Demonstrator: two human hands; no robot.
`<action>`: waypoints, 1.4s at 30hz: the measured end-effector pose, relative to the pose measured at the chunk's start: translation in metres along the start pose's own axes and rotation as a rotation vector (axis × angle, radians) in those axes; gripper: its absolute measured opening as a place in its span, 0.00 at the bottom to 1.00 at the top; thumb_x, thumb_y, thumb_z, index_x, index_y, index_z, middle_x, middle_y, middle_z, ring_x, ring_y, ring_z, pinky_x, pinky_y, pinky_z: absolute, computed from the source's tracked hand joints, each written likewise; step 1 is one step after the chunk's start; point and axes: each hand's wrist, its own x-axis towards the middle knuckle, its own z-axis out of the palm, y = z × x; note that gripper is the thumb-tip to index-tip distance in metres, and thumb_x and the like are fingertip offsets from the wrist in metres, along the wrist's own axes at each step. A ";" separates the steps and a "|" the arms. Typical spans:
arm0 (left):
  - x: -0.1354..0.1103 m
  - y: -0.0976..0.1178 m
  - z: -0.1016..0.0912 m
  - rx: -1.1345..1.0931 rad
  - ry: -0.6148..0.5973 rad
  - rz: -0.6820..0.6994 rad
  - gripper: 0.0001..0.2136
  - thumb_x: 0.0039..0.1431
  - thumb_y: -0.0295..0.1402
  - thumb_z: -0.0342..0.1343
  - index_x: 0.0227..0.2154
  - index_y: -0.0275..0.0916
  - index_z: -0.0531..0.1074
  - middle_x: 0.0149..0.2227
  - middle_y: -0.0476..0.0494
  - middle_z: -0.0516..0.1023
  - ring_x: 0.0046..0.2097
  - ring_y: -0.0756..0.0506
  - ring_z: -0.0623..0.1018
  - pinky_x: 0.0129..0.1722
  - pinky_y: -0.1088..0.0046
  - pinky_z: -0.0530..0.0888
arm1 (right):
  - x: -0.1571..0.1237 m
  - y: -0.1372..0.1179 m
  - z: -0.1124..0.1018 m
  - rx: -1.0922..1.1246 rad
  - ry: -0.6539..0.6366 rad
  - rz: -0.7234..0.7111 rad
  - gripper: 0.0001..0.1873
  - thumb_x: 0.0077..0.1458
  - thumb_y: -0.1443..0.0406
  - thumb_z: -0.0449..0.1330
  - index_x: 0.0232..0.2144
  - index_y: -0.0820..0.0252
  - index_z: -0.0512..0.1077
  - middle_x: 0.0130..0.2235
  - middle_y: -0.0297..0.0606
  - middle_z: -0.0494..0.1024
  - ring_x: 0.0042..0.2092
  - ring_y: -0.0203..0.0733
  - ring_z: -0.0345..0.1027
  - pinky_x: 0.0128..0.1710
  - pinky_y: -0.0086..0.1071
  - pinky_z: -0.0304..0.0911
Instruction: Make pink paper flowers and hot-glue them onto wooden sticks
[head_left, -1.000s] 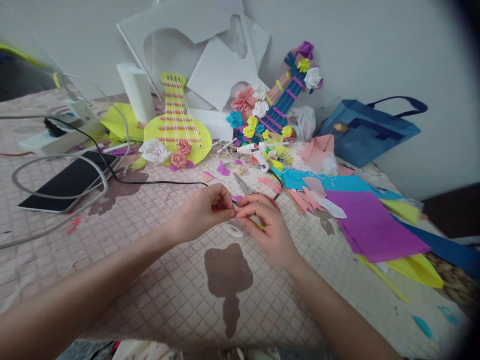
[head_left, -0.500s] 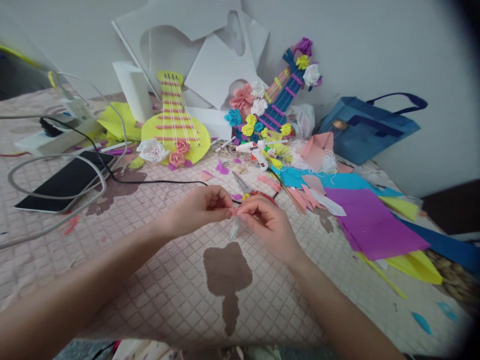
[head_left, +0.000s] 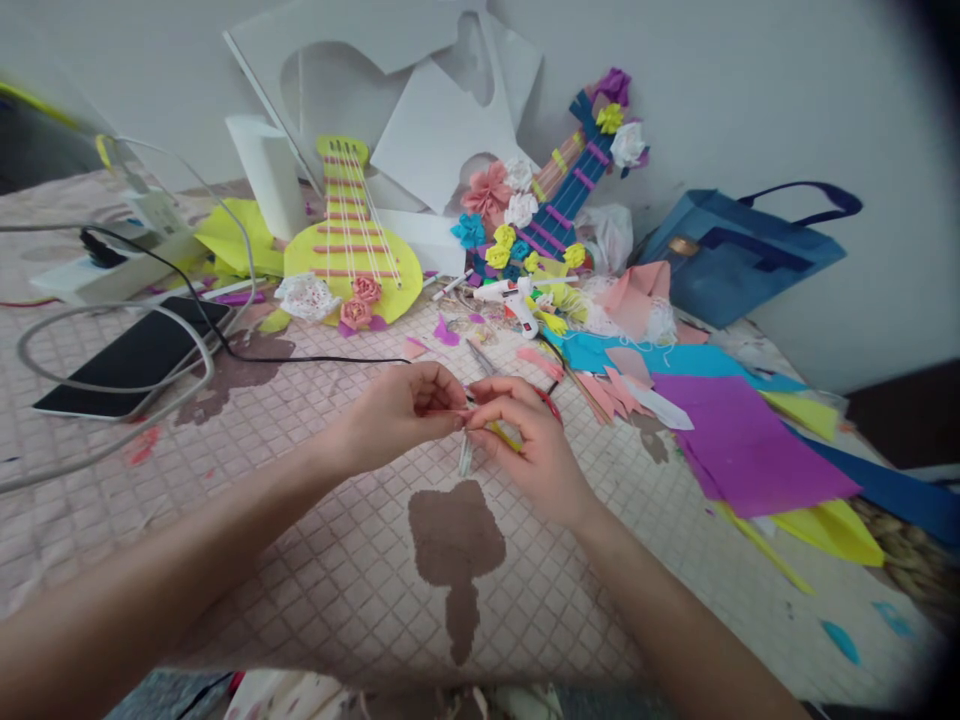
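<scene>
- Head view: the left hand and right hand meet above the pale diamond-patterned cloth surface; each grip is narrow, fingertips pinched on a thin pink papery strip.
- A short, pale, stringy bundle hangs just below the fingertips.
- For this fine work, light, even pinches close together should hold the strip steady without tearing it.
- Fingers cover the strip's right end; whether the bundle joins it, I cannot tell.
- The red-handled metal scissors are partly hidden behind the right hand.
</scene>
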 end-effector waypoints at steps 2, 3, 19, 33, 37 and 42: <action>-0.001 0.002 0.000 0.011 0.005 0.008 0.07 0.48 0.28 0.60 0.29 0.34 0.68 0.28 0.48 0.74 0.31 0.51 0.75 0.33 0.74 0.71 | 0.000 0.000 0.001 -0.012 0.015 -0.007 0.04 0.56 0.70 0.59 0.32 0.56 0.72 0.45 0.39 0.69 0.51 0.42 0.65 0.52 0.40 0.60; -0.001 0.002 0.001 0.013 0.008 0.012 0.07 0.48 0.28 0.60 0.29 0.34 0.68 0.28 0.48 0.74 0.31 0.51 0.75 0.33 0.74 0.71 | 0.001 -0.001 0.001 -0.016 0.018 -0.012 0.05 0.56 0.71 0.59 0.32 0.56 0.72 0.44 0.38 0.69 0.51 0.42 0.65 0.52 0.40 0.60; -0.004 -0.004 0.000 0.424 0.200 0.242 0.03 0.52 0.24 0.56 0.30 0.36 0.70 0.29 0.50 0.76 0.31 0.52 0.75 0.33 0.76 0.71 | -0.005 0.001 -0.008 -0.017 0.052 -0.019 0.04 0.55 0.68 0.60 0.32 0.54 0.73 0.56 0.39 0.65 0.58 0.46 0.59 0.58 0.47 0.55; 0.004 -0.066 -0.001 0.614 0.286 0.238 0.08 0.50 0.21 0.52 0.33 0.37 0.70 0.31 0.49 0.76 0.30 0.52 0.75 0.30 0.77 0.71 | -0.018 0.007 0.007 0.097 -0.141 0.223 0.04 0.56 0.69 0.55 0.29 0.58 0.67 0.60 0.42 0.64 0.28 0.28 0.66 0.32 0.31 0.67; 0.005 -0.068 -0.002 0.607 0.281 0.240 0.07 0.50 0.21 0.52 0.32 0.37 0.70 0.31 0.49 0.76 0.32 0.50 0.76 0.32 0.76 0.73 | -0.018 0.001 0.013 -0.114 -0.248 0.161 0.05 0.56 0.71 0.53 0.29 0.58 0.66 0.64 0.45 0.58 0.26 0.29 0.66 0.37 0.34 0.66; 0.006 -0.066 -0.003 0.554 0.251 0.218 0.07 0.51 0.22 0.51 0.32 0.38 0.70 0.30 0.49 0.77 0.32 0.50 0.77 0.34 0.75 0.74 | -0.018 -0.001 0.018 -0.227 -0.281 0.109 0.07 0.56 0.72 0.52 0.29 0.57 0.64 0.62 0.49 0.61 0.46 0.43 0.71 0.45 0.40 0.64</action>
